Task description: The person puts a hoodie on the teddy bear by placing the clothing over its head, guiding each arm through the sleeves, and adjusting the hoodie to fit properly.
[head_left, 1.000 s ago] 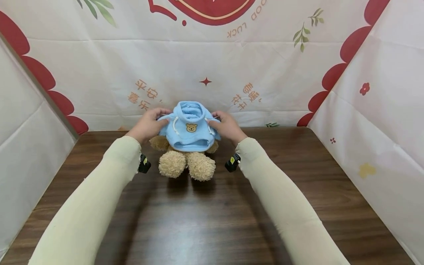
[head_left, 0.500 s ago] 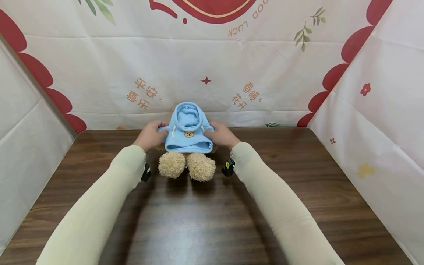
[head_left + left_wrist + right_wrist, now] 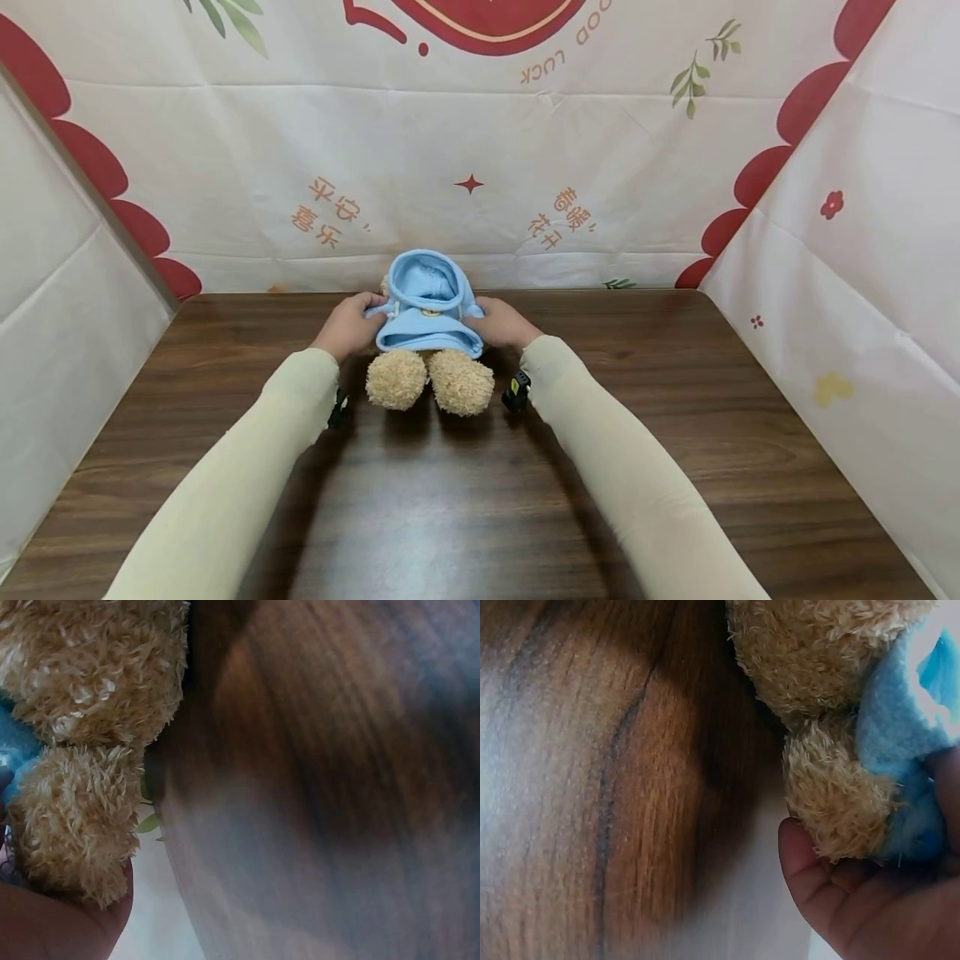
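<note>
Evidently, hands (image 3: 351, 325) (image 3: 504, 323): clamped on the hoodie (image 3: 411, 325) at both sides, probably keeping it spread.
Bear (image 3: 396, 381): on the worktop (image 3: 450, 500), feet nearest, likely for even reach.

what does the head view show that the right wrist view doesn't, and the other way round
Only the head view: the left hand and the printed red star.
Only the right wrist view: a small furry limb against the right hand.
Both: that hand, the blue hoodie, a furry foot and the wooden table.
</note>
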Tool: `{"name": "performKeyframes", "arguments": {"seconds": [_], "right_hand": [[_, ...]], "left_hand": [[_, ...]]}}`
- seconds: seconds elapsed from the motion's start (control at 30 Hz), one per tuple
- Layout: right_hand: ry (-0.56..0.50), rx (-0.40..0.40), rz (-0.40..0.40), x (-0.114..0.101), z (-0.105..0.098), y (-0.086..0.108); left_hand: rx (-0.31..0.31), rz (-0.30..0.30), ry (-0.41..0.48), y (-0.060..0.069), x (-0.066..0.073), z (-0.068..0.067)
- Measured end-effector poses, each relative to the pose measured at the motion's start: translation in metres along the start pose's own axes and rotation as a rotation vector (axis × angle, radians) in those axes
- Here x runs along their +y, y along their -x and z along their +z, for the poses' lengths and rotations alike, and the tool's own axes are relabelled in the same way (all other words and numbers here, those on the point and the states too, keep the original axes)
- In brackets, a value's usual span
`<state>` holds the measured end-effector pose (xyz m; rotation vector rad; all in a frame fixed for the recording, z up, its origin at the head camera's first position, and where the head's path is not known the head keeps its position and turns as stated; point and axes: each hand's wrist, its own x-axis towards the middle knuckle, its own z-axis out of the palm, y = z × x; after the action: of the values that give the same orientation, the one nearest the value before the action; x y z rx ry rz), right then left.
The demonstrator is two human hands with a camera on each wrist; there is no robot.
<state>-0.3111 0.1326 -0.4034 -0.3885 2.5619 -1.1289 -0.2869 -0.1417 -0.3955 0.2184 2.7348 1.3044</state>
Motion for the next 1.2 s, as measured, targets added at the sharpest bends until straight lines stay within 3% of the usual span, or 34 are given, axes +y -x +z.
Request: {"name": "performKeyframes", "arguments": {"seconds": [0.17, 0.4, 0.67, 0.93, 1.2], "right_hand": [[0.012, -0.003, -0.011, 0.000, 0.000, 0.004], [0.022, -0.003, -0.022, 0.007, -0.002, 0.016], [0.017, 0.025, -0.047, 0.011, -0.002, 0.043], [0.031, 0.022, -0.057, 0.016, -0.002, 0.070], [0.082, 0.039, -0.063, 0.021, -0.004, 0.094]], "left_hand": [[-0.015, -0.015, 0.032, 0.005, -0.002, 0.004], [-0.004, 0.028, 0.026, 0.015, -0.005, 0.014], [0.011, 0.040, 0.067, 0.031, 0.001, 0.028], [0.056, 0.064, 0.049, 0.049, 0.010, 0.044], [0.032, 0.113, 0.031, 0.065, 0.018, 0.055]]}}
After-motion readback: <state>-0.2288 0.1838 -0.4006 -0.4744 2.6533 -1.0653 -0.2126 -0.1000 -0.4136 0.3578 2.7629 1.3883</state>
